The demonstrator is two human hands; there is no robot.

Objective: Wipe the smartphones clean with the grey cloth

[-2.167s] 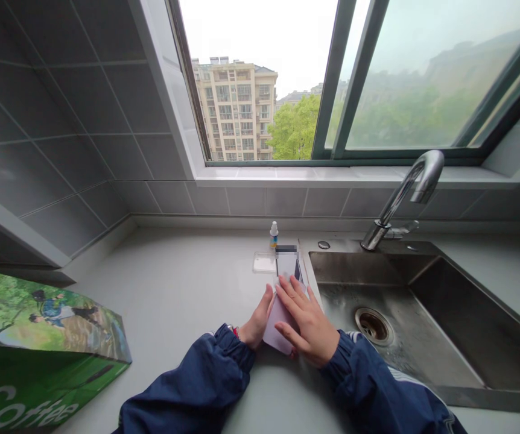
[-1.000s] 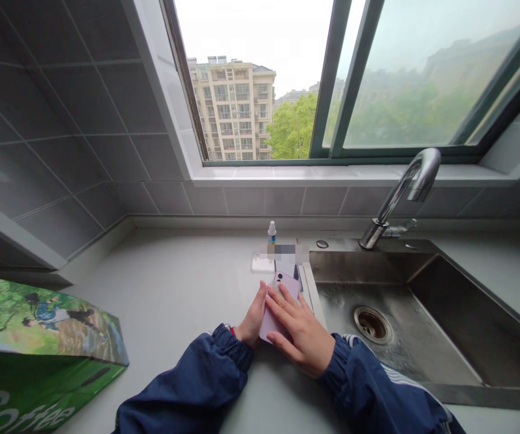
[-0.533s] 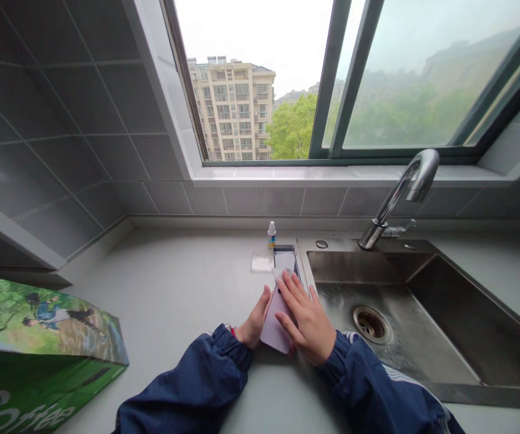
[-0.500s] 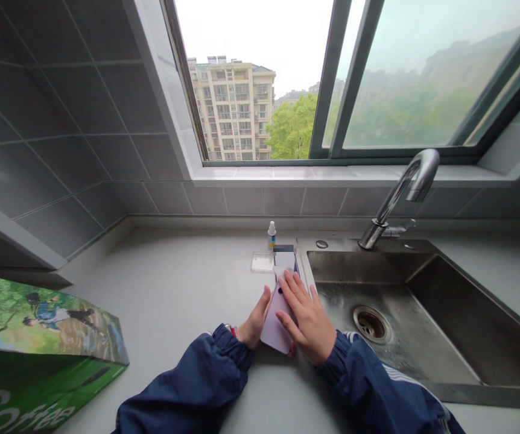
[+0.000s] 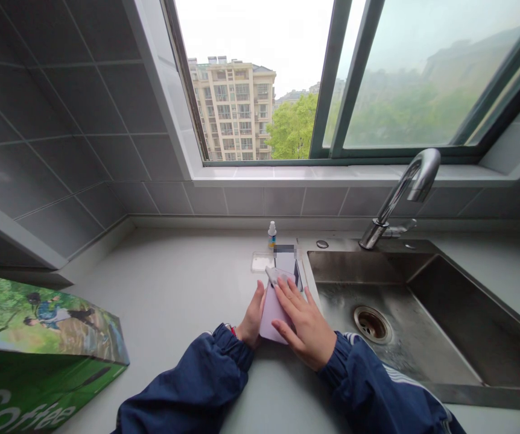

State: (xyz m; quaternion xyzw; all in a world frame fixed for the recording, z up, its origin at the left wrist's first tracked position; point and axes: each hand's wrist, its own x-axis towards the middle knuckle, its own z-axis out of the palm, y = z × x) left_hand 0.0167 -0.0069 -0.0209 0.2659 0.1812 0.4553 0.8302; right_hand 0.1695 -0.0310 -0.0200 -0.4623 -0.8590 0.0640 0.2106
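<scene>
Grey counter (image 5: pixel 164 289) below a tiled wall (image 5: pixel 74 138) and window (image 5: pixel 414 78). Steel sink (image 5: pixel 377 313) on the right, chrome faucet (image 5: pixel 405 202) behind it, green paper bag (image 5: pixel 38 361) at lower left, printed "Coffee". Both arms in navy sleeves (image 5: pixel 187 380) angle in from the bottom. Left hand (image 5: pixel 253 319) stands on its side, half closed, gripping the left edge of a lilac phone (image 5: pixel 271 319). Right hand (image 5: pixel 307 322) lies over the phone, fingers spread, pressing it down. Phone seems to rest on the counter, just beside the sink. Small pale piece (image 5: pixel 275 276) at its top end, can't tell what. Beyond it: blurred dark-screened device (image 5: pixel 286 264), clear case (image 5: pixel 262 261), small dropper bottle (image 5: pixel 271 235), label unreadable.
</scene>
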